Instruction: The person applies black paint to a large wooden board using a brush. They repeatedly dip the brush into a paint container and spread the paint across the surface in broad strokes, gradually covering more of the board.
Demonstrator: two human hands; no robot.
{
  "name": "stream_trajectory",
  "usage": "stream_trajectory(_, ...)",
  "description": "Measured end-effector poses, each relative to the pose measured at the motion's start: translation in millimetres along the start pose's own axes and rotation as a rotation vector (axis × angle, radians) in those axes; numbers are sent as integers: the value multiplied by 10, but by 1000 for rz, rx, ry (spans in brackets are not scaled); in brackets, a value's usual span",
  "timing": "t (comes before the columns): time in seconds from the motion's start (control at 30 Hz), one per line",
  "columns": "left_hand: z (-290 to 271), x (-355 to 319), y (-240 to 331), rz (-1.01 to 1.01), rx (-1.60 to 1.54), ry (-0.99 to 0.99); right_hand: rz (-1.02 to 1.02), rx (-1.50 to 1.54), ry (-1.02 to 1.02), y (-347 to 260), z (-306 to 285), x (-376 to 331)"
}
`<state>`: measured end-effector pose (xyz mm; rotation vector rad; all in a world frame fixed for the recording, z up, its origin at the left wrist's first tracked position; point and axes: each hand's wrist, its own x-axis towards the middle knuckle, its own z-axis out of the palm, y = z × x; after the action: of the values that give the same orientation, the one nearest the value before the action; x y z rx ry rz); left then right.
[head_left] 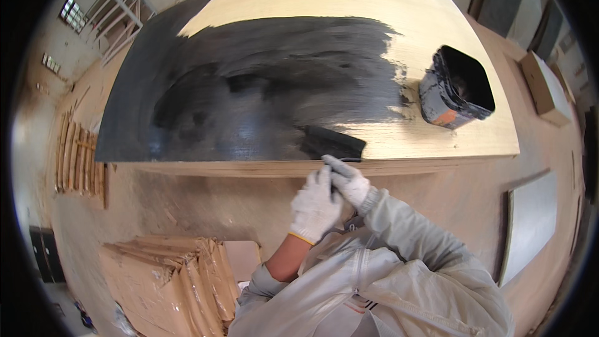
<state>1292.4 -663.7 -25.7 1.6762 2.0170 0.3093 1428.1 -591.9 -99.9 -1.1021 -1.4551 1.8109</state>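
Observation:
A paint roller [337, 143], coated in black, rests on the near edge of a large pale wooden board [430, 19]. Both my hands wear whitish knit gloves and are closed round its handle. My left hand [317, 205] is the lower one, nearer my body. Just above and to its right, my right hand [350, 182] grips close to the roller head; most of the handle is hidden by the fingers. Black paint [268, 81] covers the board's left and middle, streaked and glossy in places. Bare pale wood shows along the far side and at the right.
On the board's right part stands a paint-smeared black bucket [446, 97]. Flattened cardboard [156, 287] is piled at lower left, and wooden slats [78, 156] lie farther left. A grey panel [530, 224] and a cardboard box [543, 90] are at right. White metal racks [118, 12] stand back left.

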Motion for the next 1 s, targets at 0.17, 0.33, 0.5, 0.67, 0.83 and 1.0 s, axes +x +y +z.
stream_trajectory(0.17,-43,313,-178,-38,459,76,-12,-90,-222,-186,-30,-44)
stream_trajectory(0.33,-229,627,59,-82,533,71,123,14,-235,-208,-929,-708)
stream_trajectory(0.5,132,536,951,-111,528,-17,347,387,68,128,-2096,-1259)
stream_trajectory(0.67,154,698,1171,-289,509,42,327,362,-4,526,-3427,-1521)
stream_trajectory(0.83,451,701,1806,-374,526,-52,358,313,-191,437,-4266,-1619)
stream_trajectory(1.0,658,708,1864,-579,375,99,391,300,-390,71,-4270,-1593)
